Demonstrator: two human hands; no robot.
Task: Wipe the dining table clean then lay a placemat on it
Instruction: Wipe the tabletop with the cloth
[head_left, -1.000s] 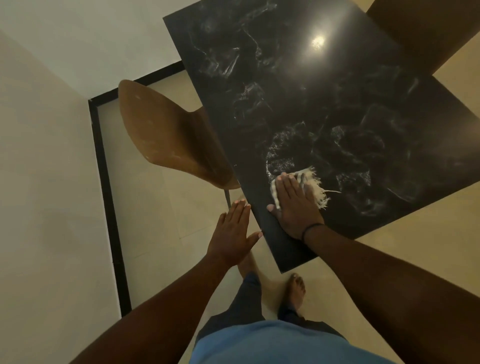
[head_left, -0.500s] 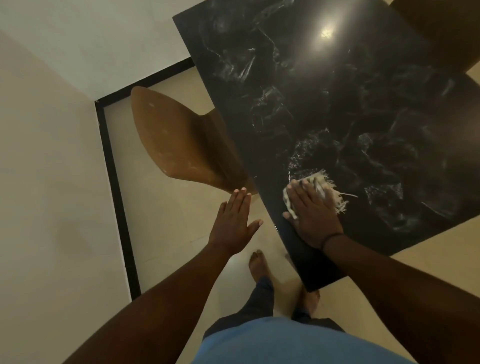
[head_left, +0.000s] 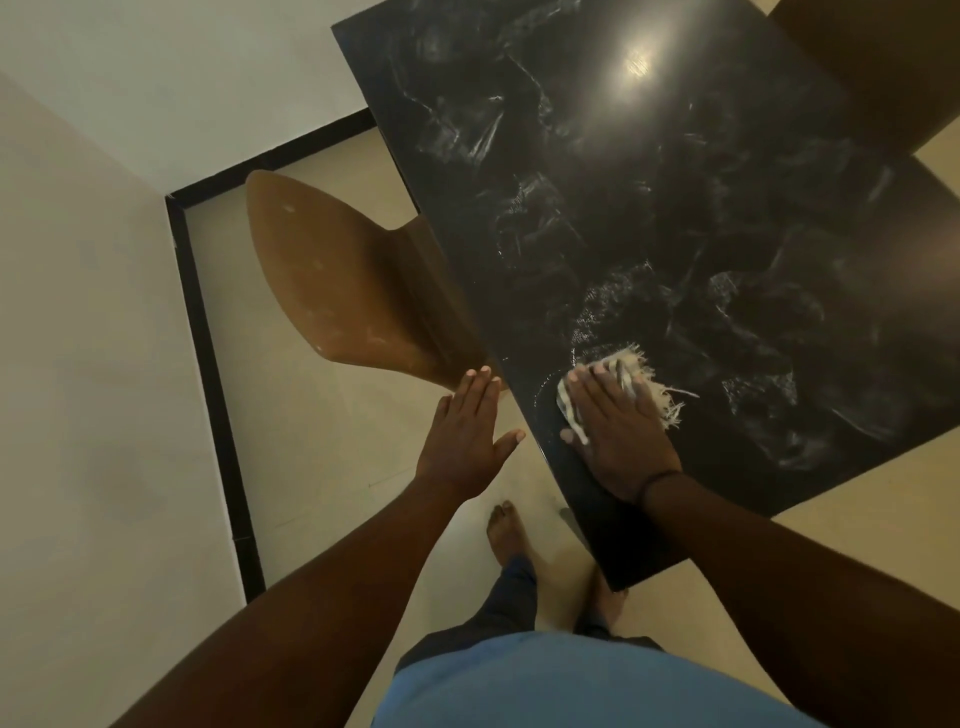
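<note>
The flat, straight-fingered right hand has slid the cloth further along the table edge, left hand still hovering open, so wiping continues

No readable text, labels, brand names, numbers or signs appear on any surface in this view.

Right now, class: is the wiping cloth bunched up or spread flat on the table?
Bunched. The cloth sits as a small wad under the flat right hand near the table edge, frayed threads sticking out.
</note>
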